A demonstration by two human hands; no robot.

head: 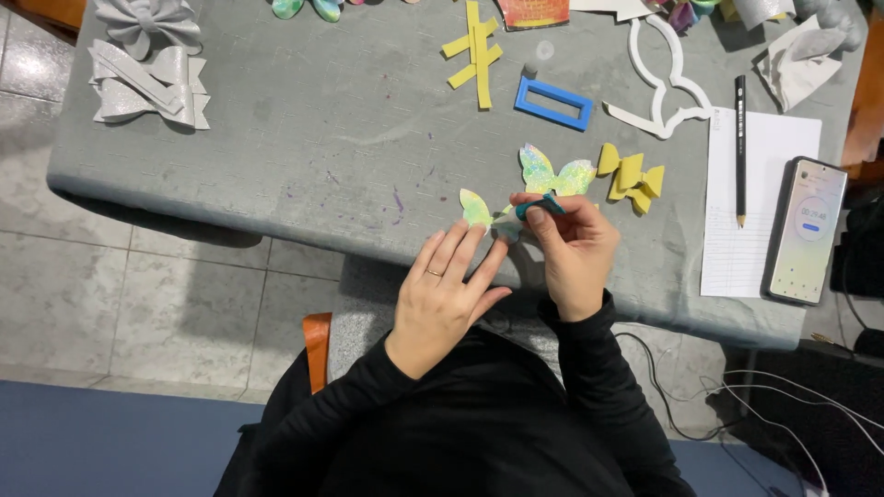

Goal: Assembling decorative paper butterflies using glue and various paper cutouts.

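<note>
My left hand (444,293), with a ring on one finger, lies flat with fingers spread, its fingertips pressing a small iridescent butterfly-shaped cutout (476,208) against the grey table (304,138). My right hand (573,250) pinches a small teal strip (539,206) just right of that cutout. Directly behind my right hand lies a larger iridescent butterfly cutout (551,173), and right of it a yellow bow (632,178).
On the table lie yellow strips (475,52), a blue rectangular frame (553,102), a white bow-shaped template (665,78), silver glitter bows (147,64) at far left, white paper (753,202) with a pencil (739,147), and a phone (808,230). Cables (737,396) hang at the right.
</note>
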